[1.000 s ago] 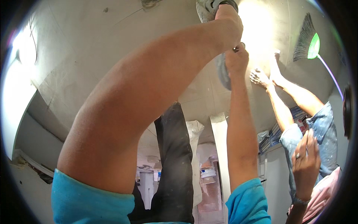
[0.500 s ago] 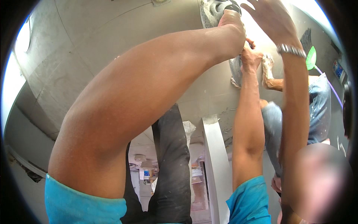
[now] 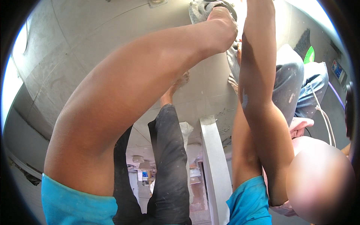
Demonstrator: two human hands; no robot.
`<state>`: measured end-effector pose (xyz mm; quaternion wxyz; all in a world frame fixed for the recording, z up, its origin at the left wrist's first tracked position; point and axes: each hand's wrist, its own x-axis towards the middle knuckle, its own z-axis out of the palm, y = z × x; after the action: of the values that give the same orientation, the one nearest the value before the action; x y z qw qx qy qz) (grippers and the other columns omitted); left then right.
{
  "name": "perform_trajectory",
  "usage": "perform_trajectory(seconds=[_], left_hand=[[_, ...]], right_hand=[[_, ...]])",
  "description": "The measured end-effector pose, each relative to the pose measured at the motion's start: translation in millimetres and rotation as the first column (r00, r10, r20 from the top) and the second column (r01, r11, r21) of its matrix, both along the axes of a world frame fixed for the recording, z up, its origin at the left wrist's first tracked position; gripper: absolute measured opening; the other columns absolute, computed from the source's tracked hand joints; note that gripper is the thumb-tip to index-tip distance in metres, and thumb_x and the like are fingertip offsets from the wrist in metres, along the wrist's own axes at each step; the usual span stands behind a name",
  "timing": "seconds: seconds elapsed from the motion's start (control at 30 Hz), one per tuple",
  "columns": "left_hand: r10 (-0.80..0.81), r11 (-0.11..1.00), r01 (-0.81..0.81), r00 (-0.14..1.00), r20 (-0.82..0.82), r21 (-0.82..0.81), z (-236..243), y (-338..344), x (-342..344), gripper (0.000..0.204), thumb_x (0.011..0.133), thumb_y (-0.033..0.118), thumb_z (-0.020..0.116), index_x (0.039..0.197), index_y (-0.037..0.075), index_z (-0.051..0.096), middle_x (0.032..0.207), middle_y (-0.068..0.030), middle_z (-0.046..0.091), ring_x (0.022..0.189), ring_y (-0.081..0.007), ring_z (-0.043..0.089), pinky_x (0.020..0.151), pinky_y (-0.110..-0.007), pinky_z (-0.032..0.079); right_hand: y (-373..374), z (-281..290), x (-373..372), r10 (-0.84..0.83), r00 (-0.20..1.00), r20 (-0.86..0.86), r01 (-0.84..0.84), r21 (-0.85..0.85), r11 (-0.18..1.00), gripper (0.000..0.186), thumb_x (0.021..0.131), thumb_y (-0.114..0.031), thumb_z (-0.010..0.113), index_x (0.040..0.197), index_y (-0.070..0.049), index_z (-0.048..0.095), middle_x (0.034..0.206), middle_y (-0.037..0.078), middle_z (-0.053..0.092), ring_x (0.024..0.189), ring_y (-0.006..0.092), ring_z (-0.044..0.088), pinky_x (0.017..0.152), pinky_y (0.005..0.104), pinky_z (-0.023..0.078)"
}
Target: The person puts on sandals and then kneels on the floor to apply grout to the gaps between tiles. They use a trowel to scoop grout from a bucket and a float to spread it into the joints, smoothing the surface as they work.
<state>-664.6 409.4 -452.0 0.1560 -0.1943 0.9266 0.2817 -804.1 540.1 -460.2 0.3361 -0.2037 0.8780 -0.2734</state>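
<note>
My left hand [image 3: 222, 20] is at the top, bent at the wrist, beside a grey-white textured cloth [image 3: 201, 11]. Its fingers curl away from view around something I cannot make out. A dark rounded edge [image 3: 233, 12] shows beside that hand. My right hand [image 3: 239, 50] is almost wholly hidden behind another person's forearm [image 3: 258, 56], which crosses over my right arm. More grey textured material [image 3: 233, 62] shows next to my right hand. The other person's hand is beyond the top edge.
The other person crouches at the right in paint-spotted jeans [image 3: 287, 80]. Behind are a dark broom head [image 3: 302, 43] and a green fan-shaped thing [image 3: 309, 55]. A long pale beam [image 3: 215, 157] lies between my black-trousered leg [image 3: 168, 161] and right arm. A bare foot [image 3: 174, 88] rests on grey tiles.
The other person's arm has swung left across my right forearm, and their hand has left the view at the top. My left hand has shifted slightly left. A bare foot has come into view.
</note>
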Motion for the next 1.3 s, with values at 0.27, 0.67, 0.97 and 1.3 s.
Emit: perform_trajectory(seconds=[0.27, 0.67, 0.97, 1.3], left_hand=[[0.466, 0.885, -0.455, 0.866, -0.183, 0.103, 37, 34, 71, 0.018, 0.080, 0.021, 0.063, 0.075, 0.004, 0.064, 0.070, -0.0114, 0.067, 0.066, -0.0275, 0.066, 0.064, -0.040, 0.053], [0.409, 0.888, -0.425, 0.904, 0.123, 0.177, -13, 153, 219, 0.047, 0.076, 0.015, 0.065, 0.121, 0.002, 0.056, 0.099, -0.0122, 0.065, 0.095, -0.0265, 0.064, 0.085, -0.036, 0.049], [0.751, 0.503, -0.795, 0.597, 0.283, 0.339, 10, 117, 209, 0.036, 0.090, 0.029, 0.055, 0.121, 0.012, 0.053, 0.093, -0.0177, 0.068, 0.088, -0.0358, 0.066, 0.081, -0.047, 0.050], [0.666, 0.668, -0.656, 0.738, 0.112, 0.352, 15, 67, 152, 0.043, 0.090, 0.034, 0.055, 0.126, 0.011, 0.051, 0.097, -0.0154, 0.068, 0.094, -0.0338, 0.064, 0.079, -0.045, 0.048]], right_hand=[[51, 5, 28, -0.354, 0.902, 0.247, 0.370, -0.023, 0.929, 0.032, 0.085, -0.004, 0.059, 0.117, -0.005, 0.054, 0.093, 0.005, 0.060, 0.074, 0.0110, 0.058, 0.055, 0.0246, 0.047], [48, 0, 218, 0.361, 0.926, 0.111, -0.370, 0.077, 0.926, 0.053, 0.081, -0.009, 0.058, 0.132, 0.004, 0.047, 0.119, 0.026, 0.059, 0.113, 0.0401, 0.056, 0.099, 0.0423, 0.042], [41, 17, 219, 0.182, 0.961, 0.210, -0.215, 0.146, 0.966, 0.043, 0.079, -0.020, 0.072, 0.116, -0.001, 0.062, 0.117, 0.021, 0.062, 0.110, 0.0355, 0.059, 0.093, 0.0405, 0.046], [30, 29, 169, 0.063, 0.998, -0.002, -0.062, 0.135, 0.989, 0.030, 0.081, -0.016, 0.067, 0.107, -0.001, 0.066, 0.098, 0.018, 0.069, 0.092, 0.0303, 0.067, 0.083, 0.0380, 0.051]])
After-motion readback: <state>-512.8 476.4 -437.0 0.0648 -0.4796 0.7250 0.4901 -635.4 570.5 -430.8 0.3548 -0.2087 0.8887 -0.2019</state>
